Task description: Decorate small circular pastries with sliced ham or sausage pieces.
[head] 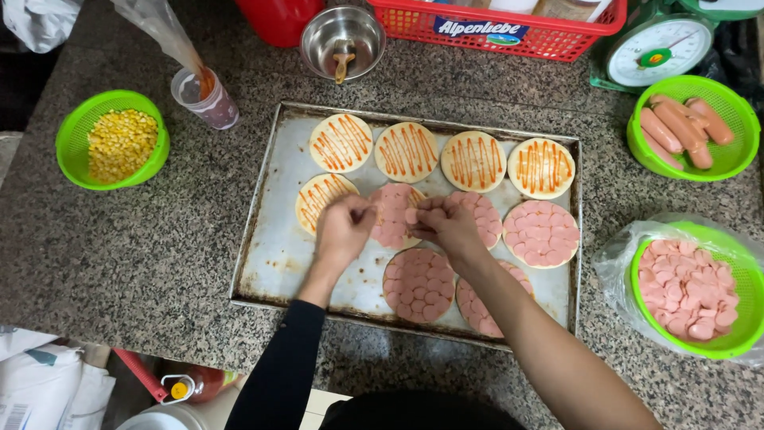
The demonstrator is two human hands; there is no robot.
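Best done by laying sausage slices (395, 215) flat, edges just overlapping, until no sauce shows on the dough round (394, 216) at mid-tray (274, 239). Left hand (344, 229) curled knuckles-up, pinching slices over the round's left edge; right hand (447, 224) likewise closed on slices at its right, forearms reaching from the near side.

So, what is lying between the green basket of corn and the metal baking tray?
In the head view, only bare speckled stone counter lies between the corn basket and the tray. A plastic cup with a sauce bag stands further back, not between them.
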